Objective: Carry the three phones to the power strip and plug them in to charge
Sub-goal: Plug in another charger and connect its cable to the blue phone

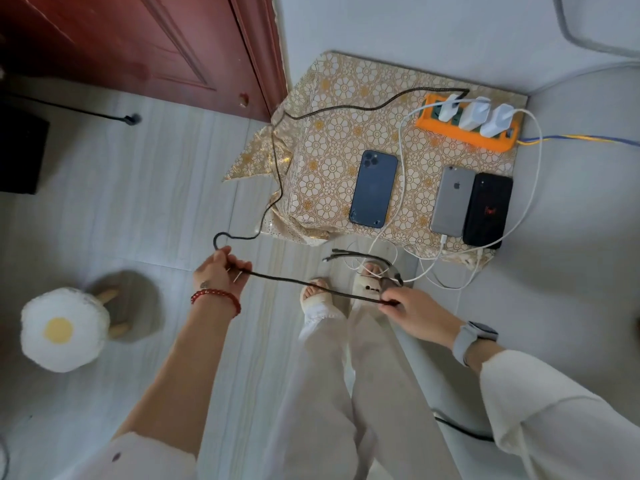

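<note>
Both hands, left and right, pinch a dark cable stretched between them. Three phones lie beyond them on the counter, near the power strip.

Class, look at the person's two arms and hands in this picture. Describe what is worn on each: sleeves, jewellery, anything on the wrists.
The left hand has a red beaded bracelet at the wrist and a small dark mark on its back; its cream sleeve is pushed up the forearm. The right hand has a grey watch with a grey strap, next to a loose cream sleeve.
</note>
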Motion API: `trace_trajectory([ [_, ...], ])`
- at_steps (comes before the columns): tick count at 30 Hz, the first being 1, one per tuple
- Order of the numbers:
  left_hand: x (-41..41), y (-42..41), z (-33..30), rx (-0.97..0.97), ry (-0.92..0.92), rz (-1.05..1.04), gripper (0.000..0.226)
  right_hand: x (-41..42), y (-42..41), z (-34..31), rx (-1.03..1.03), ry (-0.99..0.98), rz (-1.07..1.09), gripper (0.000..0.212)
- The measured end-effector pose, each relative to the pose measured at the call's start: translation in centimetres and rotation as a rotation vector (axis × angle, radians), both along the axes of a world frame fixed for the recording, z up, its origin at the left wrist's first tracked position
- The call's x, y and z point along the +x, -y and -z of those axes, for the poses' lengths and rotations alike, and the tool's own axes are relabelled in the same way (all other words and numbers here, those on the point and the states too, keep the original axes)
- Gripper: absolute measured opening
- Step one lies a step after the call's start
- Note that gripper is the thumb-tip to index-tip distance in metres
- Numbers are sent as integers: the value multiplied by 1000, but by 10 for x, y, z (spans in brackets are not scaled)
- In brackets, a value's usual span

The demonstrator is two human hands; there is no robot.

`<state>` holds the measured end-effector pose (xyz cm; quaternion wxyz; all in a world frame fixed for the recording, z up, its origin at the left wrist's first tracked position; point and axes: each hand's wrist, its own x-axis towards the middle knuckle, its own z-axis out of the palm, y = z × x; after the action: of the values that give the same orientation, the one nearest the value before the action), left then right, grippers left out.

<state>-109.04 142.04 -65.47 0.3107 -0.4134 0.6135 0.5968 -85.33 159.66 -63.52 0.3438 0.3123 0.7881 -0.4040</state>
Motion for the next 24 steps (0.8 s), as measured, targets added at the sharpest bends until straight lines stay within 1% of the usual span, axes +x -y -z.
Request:
trace_trajectory([
  [2,0,8,7,-76,19,-37,27,2,2,0,43,-25,-33,20],
  [3,1,9,9,-130,21,-16,25,0,4,0,67,-46,-19,20],
  [5,4,10,12,-241,12,90,21,-7,6,0,136,-110,44,20],
  [6,5,10,14,-281,4,177,31,-11,8,0,170,-159,69,21],
  [7,6,9,14,-349,-16,323,43,-15,10,-1,187,-212,84,20],
  [8,9,7,12,-429,-77,535,52,-20,12,-3,188,-264,90,20],
  [9,15,3,8,-465,-199,758,55,-24,16,-4,176,-307,94,19],
  [10,23,-2,4,-432,-367,951,53,-29,19,-6,153,-342,107,19],
  [11,33,-7,-1,-360,-528,1125,47,-33,22,-7,123,-362,135,19],
  [12,44,-12,-5,-287,-644,1293,44,-37,24,-9,92,-371,168,19],
  [14,63,-19,-8,-204,-793,1622,47,-44,26,-10,41,-374,214,18],
  [15,70,-22,-7,-185,-848,1744,50,-46,25,-11,8,-371,231,17],
  [16,73,-24,-6,-179,-883,1815,50,-48,24,-12,-32,-366,251,17],
  [17,74,-25,-5,-180,-913,1844,45,-48,23,-13,-67,-360,267,16],
  [18,74,-27,-6,-185,-952,1844,36,-48,22,-13,-86,-359,274,16],
  [20,69,-30,-7,-237,-1101,1803,15,-45,20,-13,-95,-349,281,17],
  [21,67,-31,-9,-268,-1170,1783,10,-43,19,-12,-100,-338,292,15],
  [23,63,-31,-10,-327,-1276,1739,13,-42,18,-10,-103,-333,317,11],
  [24,61,-31,-12,-364,-1298,1708,14,-43,17,-8,-93,-341,328,9],
])
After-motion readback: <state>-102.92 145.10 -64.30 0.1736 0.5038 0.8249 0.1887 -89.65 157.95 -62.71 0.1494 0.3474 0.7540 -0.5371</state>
